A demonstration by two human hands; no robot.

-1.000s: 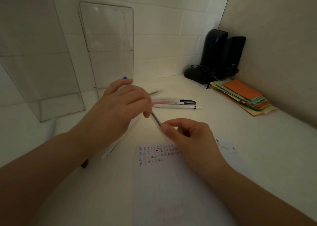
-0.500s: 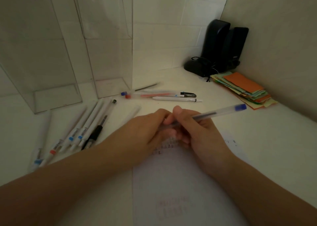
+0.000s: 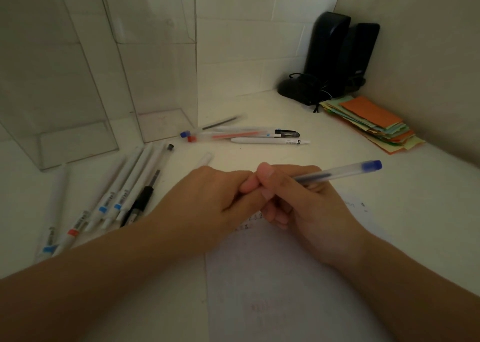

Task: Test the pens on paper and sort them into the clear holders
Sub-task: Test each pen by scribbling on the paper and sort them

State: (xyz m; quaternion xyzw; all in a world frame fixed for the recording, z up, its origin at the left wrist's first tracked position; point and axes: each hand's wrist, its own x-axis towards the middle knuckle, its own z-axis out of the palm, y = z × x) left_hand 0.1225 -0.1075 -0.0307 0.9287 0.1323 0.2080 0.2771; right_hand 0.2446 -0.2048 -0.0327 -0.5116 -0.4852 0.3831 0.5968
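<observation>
Head camera looks down on the right hand [image 3: 306,206], curled round a clear blue-capped pen [image 3: 337,174] held above the test paper [image 3: 285,276], while the left hand [image 3: 213,198] pinches the tip end. Pulling straight along the barrel should free any cap cleanly, I'd judge. Both clear holders [image 3: 155,63] stand behind, empty-looking. The pen's tip is hidden between the fingers [image 3: 249,185], and the paper's marks are too dim to read
</observation>
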